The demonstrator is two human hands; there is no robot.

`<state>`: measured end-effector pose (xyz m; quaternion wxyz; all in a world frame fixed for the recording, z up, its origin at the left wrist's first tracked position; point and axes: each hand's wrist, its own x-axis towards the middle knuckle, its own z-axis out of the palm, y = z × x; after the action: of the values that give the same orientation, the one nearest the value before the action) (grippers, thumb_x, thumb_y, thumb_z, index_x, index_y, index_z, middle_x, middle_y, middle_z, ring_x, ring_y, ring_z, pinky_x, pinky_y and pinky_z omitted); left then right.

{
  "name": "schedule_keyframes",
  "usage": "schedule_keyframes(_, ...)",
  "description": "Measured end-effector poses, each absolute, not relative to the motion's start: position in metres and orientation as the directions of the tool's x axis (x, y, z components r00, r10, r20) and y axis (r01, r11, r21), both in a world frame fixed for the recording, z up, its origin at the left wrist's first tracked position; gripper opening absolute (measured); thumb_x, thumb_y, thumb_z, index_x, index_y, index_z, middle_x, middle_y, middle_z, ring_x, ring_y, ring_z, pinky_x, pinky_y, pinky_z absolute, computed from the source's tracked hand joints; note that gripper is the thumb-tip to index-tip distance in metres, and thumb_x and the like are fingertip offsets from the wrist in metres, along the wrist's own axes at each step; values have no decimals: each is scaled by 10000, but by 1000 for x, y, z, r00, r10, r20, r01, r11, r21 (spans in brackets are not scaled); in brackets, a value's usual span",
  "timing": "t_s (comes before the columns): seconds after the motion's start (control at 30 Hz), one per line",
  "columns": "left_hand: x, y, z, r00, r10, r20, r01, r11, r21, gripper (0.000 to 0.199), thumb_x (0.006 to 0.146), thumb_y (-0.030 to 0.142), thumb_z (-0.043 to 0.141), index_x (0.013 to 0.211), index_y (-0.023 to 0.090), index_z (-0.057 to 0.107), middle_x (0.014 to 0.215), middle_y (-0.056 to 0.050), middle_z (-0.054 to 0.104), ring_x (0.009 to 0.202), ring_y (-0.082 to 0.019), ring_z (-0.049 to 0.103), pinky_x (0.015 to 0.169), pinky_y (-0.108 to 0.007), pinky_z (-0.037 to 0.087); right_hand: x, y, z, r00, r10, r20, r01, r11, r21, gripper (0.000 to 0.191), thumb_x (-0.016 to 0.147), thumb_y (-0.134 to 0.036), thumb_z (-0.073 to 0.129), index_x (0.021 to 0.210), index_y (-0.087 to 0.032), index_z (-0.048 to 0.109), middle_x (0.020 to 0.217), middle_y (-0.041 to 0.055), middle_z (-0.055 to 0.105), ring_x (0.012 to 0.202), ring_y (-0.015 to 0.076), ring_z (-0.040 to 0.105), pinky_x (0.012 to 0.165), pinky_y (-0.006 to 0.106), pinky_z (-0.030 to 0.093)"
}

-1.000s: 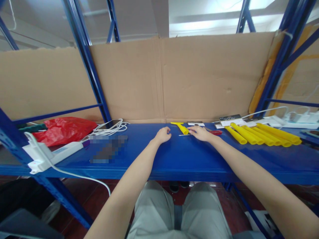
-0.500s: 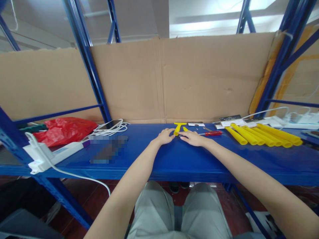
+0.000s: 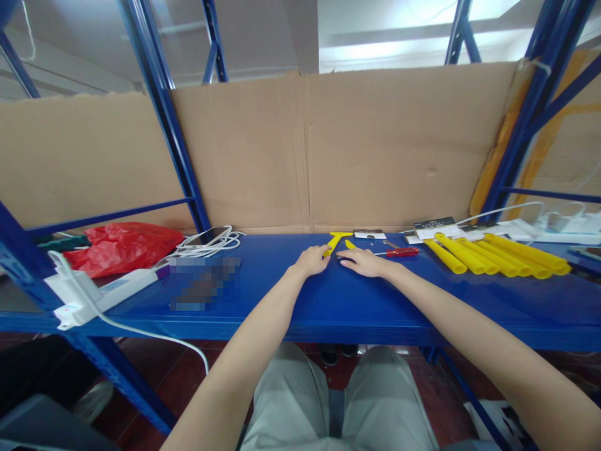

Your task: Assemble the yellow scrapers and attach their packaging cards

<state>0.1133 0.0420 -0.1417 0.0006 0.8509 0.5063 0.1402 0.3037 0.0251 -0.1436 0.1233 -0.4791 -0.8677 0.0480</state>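
A yellow T-shaped piece lies on the blue shelf surface, and my left hand is closed on its lower end. Just to the right, my right hand rests on the shelf with its fingers apart, close to a small yellow piece. Right of that hand is a red-handled screwdriver, its shaft pointing left. Behind these lies a small black and white packet.
Several yellow tubes lie in a row at the right. On the left are a red plastic bag, coiled white cable and a white power strip. A cardboard sheet stands behind.
My left hand has closed on the yellow T-shaped piece, whose lower end has swung a little to the left. My right hand has barely moved.
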Motion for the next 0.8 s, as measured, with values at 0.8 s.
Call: schedule_keyframes(0.8,103,18,-109,145,940,310,956,-215,202,330,864,446,512,906,233,760,917,-67,731,934,-234,664,800,-292,504,312,27,-142,-516,830,209,823,549,-148,369,917,-343,409,1223,-263,599,1289,66,586,1238,272,477,1047,525,324)
